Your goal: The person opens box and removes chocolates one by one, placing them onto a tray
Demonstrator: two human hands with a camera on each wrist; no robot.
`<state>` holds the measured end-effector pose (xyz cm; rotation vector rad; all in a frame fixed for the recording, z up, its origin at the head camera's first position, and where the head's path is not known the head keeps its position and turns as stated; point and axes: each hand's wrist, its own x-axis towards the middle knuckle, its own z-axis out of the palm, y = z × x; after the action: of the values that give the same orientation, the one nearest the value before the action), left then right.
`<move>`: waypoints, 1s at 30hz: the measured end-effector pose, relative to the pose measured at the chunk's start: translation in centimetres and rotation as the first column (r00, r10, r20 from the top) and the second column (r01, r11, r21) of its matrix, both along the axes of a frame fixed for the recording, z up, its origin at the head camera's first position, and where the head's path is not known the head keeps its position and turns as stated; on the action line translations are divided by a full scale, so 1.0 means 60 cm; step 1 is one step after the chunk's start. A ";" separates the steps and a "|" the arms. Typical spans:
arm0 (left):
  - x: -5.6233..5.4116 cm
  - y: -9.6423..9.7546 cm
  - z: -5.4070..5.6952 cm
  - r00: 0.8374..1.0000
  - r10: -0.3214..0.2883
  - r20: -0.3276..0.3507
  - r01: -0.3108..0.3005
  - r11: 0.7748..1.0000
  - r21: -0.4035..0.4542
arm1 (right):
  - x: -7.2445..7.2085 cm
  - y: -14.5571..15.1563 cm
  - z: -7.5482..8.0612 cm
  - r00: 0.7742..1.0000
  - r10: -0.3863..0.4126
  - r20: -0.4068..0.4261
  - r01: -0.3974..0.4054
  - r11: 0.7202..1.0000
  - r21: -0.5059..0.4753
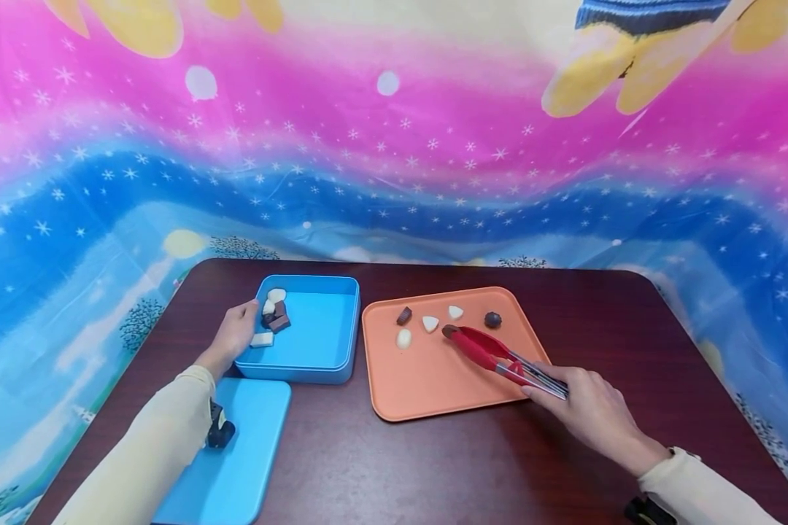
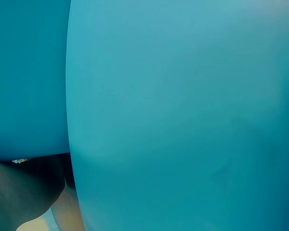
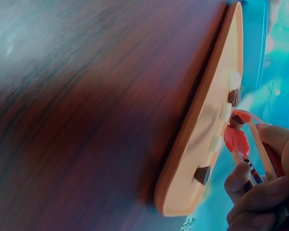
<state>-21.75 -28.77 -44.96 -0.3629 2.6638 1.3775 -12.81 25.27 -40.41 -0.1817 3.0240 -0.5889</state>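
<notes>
My right hand grips a pair of red-tipped metal tongs. A brown chocolate sits between the tong tips, over the orange tray; the right wrist view shows this chocolate pinched there. On the tray lie white chocolates, a dark brown piece and a round dark chocolate. My left hand holds the left wall of an open blue box, its fingers partly hidden. Inside, along that side, are several white pieces and brown chocolates.
A flat blue lid lies in front of the box, partly under my left forearm. Box, lid and tray rest on a dark wooden table. A colourful printed cloth hangs behind the table and along its sides.
</notes>
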 end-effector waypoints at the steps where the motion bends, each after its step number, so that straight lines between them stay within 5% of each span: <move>1: 0.000 0.000 0.000 1.000 0.000 0.001 0.000 1.000 0.002 | 0.000 0.004 0.000 1.000 -0.003 0.006 0.003 1.000 0.003; 19: 0.002 -0.001 0.000 0.998 -0.044 0.036 0.043 0.999 0.012 | -0.014 0.032 -0.009 0.989 -0.037 0.146 0.045 0.998 -0.054; 30: 0.003 0.001 -0.001 0.999 -0.037 0.031 0.036 0.999 0.008 | -0.014 0.035 -0.015 0.991 -0.032 0.129 0.044 0.996 -0.084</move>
<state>-21.59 -28.71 -44.99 -0.3304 2.6260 1.3599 -13.68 27.36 -41.31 -0.0865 2.8867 -0.7064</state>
